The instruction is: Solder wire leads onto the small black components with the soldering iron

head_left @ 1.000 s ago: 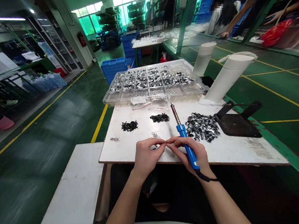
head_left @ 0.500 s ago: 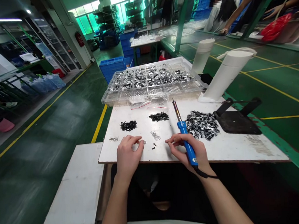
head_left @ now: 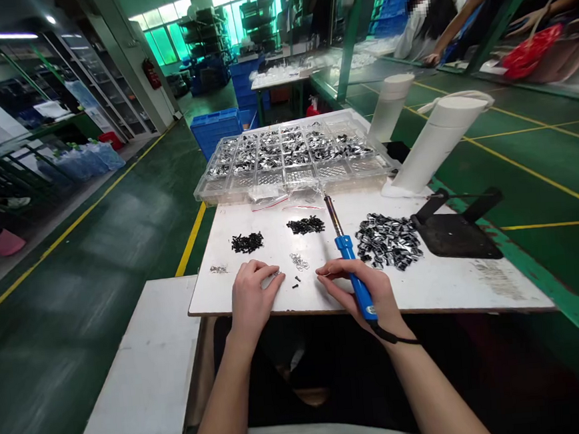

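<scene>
My right hand (head_left: 378, 289) is wrapped round the blue handle of a soldering iron (head_left: 361, 293), whose metal tip points up and away. That hand's thumb and index finger are pinched together; any tiny piece between them is too small to name. On the white table my left hand (head_left: 250, 292) rests with thumb and index tips nearly together at a small shiny bit I cannot make out. Between the hands lie two small dark screws (head_left: 296, 282) and a little heap of silvery wire-like parts (head_left: 299, 262). Two piles of black pieces (head_left: 247, 242) (head_left: 305, 225) lie farther back.
A pile of shiny black clips (head_left: 388, 240) lies right of the iron, beside a black metal stand (head_left: 459, 236). Behind is a clear compartment tray (head_left: 286, 177) of parts. White tubes (head_left: 438, 142) stand at the back right. A lower board (head_left: 141, 369) is at left. People work beyond.
My left hand has shifted slightly right, its fingertips closing over the small shiny bit. My right hand and the soldering iron have moved slightly left.
</scene>
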Demonstrator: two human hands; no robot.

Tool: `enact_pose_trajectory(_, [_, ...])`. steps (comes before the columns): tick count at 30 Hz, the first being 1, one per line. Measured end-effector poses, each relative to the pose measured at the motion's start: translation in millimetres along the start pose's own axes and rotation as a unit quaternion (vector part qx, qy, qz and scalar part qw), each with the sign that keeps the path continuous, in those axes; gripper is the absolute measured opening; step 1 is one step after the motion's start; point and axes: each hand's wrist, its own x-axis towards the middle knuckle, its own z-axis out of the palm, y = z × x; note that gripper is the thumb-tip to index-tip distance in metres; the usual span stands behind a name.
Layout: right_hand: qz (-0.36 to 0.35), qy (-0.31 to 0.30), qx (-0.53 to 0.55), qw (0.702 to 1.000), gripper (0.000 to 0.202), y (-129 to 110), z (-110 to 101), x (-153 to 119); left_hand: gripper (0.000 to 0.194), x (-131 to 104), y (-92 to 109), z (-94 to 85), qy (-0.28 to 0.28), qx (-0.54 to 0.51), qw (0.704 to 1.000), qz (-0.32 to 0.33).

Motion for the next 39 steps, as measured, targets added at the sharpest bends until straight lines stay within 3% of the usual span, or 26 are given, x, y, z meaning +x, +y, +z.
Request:
enact_pose_trajectory(4, [0.001, 0.0, -0.008, 1.0, 0.017, 0.1, -0.7, -1.2, 0.009, -0.9, 1.9, -2.5, 0.017, -0.053, 0.998, 0.021])
enact_pose_trajectory(7, [0.003, 0.0, -0.009, 1.0, 0.017, -0.2, -1.1, -1.6, 0.011, 0.0, 11.0, -3.6, 0.022, -0.154, 0.988, 0.016])
enact_pose_trajectory(10, [0.012, 0.012, 0.009, 1.0, 0.017, 0.1, -0.3, -1.3, 0.012, 4.1, 23.3, 0.4, -0.003, -0.275, 0.961, -0.015])
enact_pose_trajectory(14, [0.02, 0.043, 0.058, 0.997, 0.019, 0.4, 2.0, -0.3, 0.027, 10.3, 36.3, 13.0, -0.058, -0.395, 0.911, -0.104])
enact_pose_trajectory(18, [0.028, 0.055, 0.097, 0.993, 0.02, 0.0, 3.1, -0.4, 0.024, 10.8, 41.3, 21.7, -0.094, -0.444, 0.881, -0.132])
enact_pose_trajectory(25, [0.044, 0.058, 0.107, 0.992, 0.026, 0.4, 3.1, -2.3, 0.031, 8.8, 38.5, 18.4, -0.117, -0.472, 0.86, -0.152])
enact_pose_trajectory(29, [0.047, 0.056, 0.114, 0.991, 0.026, 0.1, 3.1, -2.8, 0.03, 9.1, 39.4, 17.5, -0.122, -0.477, 0.859, -0.14])
enact_pose_trajectory(39, [0.048, 0.058, 0.106, 0.991, 0.025, 2.7, 2.8, -4.4, 0.025, 4.5, 40.1, 21.9, -0.084, -0.419, 0.901, -0.072])
